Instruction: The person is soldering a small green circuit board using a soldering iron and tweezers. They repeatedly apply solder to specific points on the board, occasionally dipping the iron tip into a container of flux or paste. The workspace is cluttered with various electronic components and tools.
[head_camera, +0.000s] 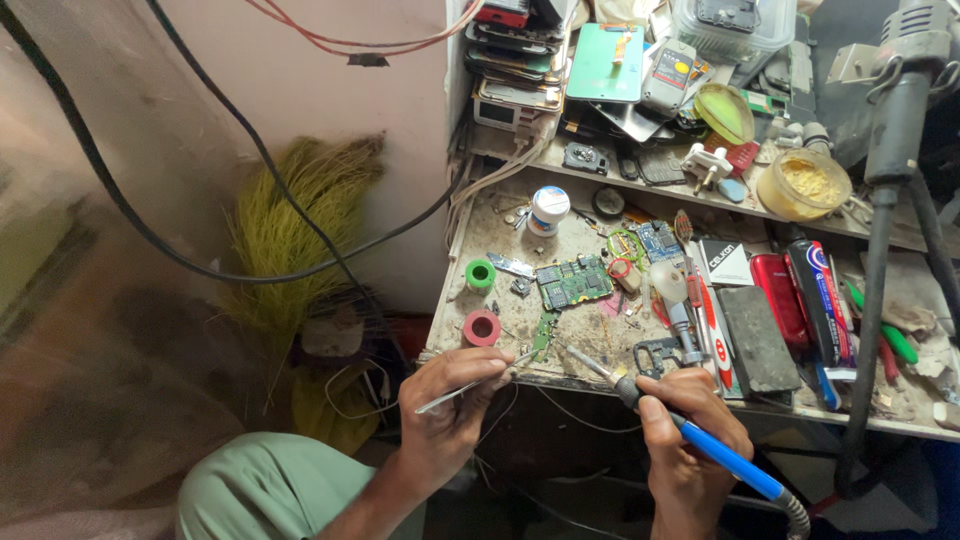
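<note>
While the left hand (450, 400) pinches tweezers (478, 383) and the right hand (690, 430) grips a blue-handled soldering iron (690, 432), both tips meet a small green circuit strip (543, 336) at the workbench (560, 378) edge, beside a pink tape roll (482, 327).

Soldering iron (700, 440) cord cut off bottom.

L hand (447, 400) & R hand (682, 428) both raised, fingers curled in pinch grips.

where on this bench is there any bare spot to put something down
Bare patch left of the green circuit board, between the green tape roll, pink tape roll and white jar. Everything right of the board is packed with tools and phones; the shelf above is piled too.
</note>
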